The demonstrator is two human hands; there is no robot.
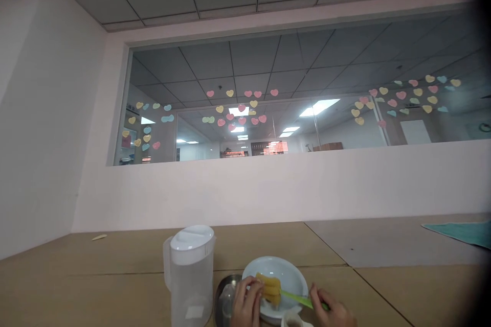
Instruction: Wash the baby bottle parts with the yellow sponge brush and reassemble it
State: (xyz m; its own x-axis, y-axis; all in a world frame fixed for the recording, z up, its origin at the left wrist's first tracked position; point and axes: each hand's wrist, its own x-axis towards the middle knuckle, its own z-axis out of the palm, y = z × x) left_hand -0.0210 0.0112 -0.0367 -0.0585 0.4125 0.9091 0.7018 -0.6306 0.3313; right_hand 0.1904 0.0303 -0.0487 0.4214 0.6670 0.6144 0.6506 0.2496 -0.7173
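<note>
At the bottom of the view, my left hand (247,302) is closed on the left end of a ridged yellow food piece (270,286), held over a white plate (295,277). My right hand (333,309) grips a slim green utensil (297,297). Its tip meets the right side of the yellow piece; whether it is a knife or another tool I cannot tell. Below the plate, a small white cup (293,320) is cut off by the frame. A metal bowl (219,296) with something clear in it sits left of my left hand, partly hidden.
A lidded translucent pitcher (192,278) stands upright left of the bowl. On the tan table (95,286) lie a small pale strip (99,237) at the far left and a teal cloth (466,232) at the far right. Behind rises a wall with a window (299,76) bearing heart-shaped notes.
</note>
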